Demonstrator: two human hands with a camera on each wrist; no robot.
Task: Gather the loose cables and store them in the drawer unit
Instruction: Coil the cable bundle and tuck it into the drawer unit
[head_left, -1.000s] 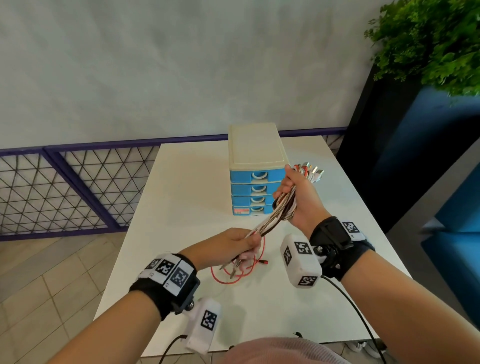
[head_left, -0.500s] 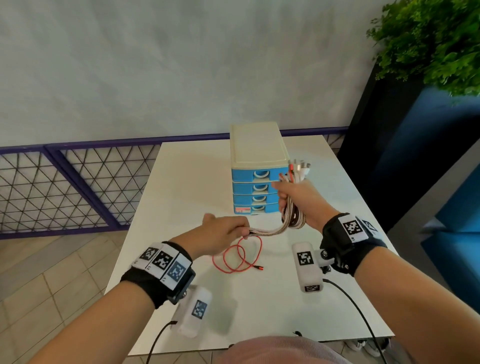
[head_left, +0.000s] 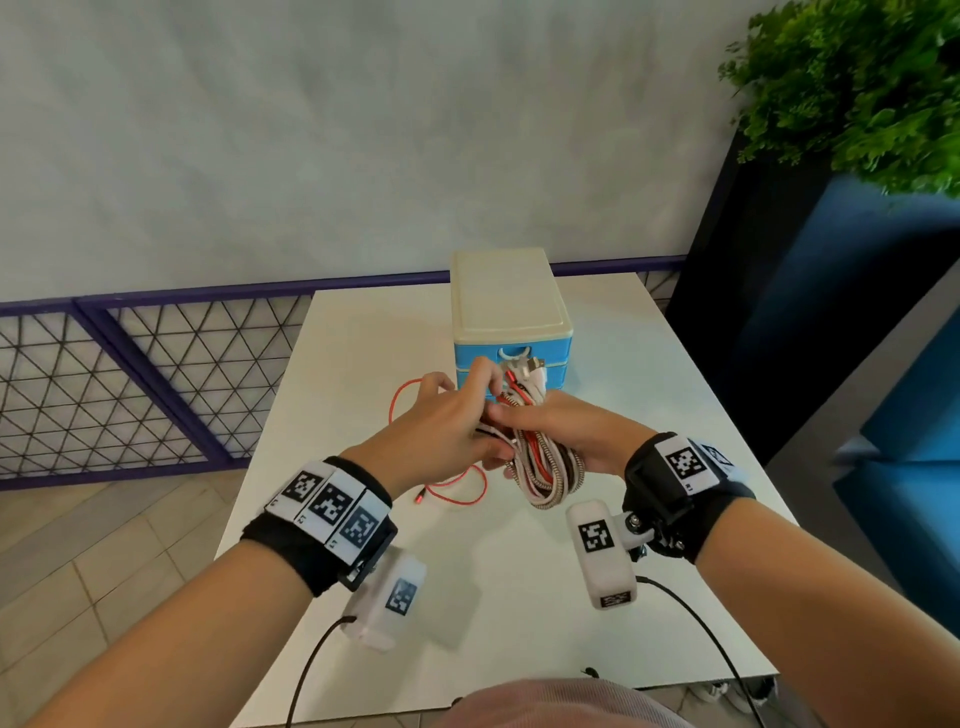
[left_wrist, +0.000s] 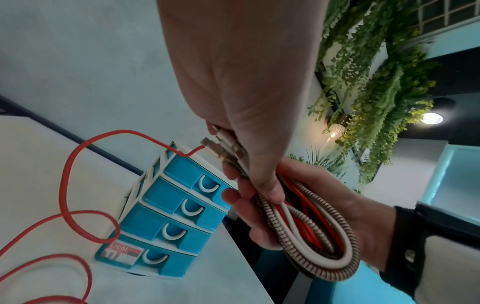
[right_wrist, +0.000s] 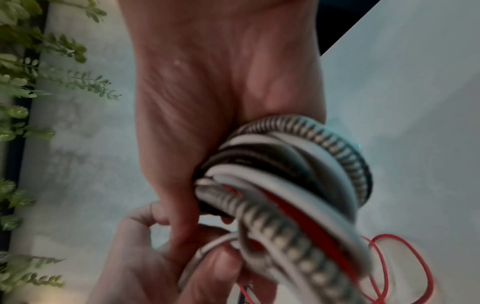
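My right hand (head_left: 569, 434) grips a coiled bundle of cables (head_left: 545, 470), braided, white and red, just in front of the blue drawer unit (head_left: 511, 322). My left hand (head_left: 452, 423) meets it from the left and pinches the cable ends with their metal plugs (left_wrist: 223, 147) against the bundle (left_wrist: 319, 232). A thin red cable (head_left: 397, 402) runs from those plugs in loose loops down onto the white table (head_left: 358, 332). In the left wrist view all drawers of the unit (left_wrist: 179, 216) are closed. The right wrist view shows the bundle (right_wrist: 285, 174) filling my right palm.
The drawer unit stands at the table's far middle, near a grey wall. A purple mesh railing (head_left: 130, 374) runs along the left. A dark planter with a green plant (head_left: 857, 93) and blue furniture stand close on the right.
My left hand rose from low over the table to the bundle, bringing the braided cable's end to my right hand. The red cable got lifted and now loops left of the drawer unit.
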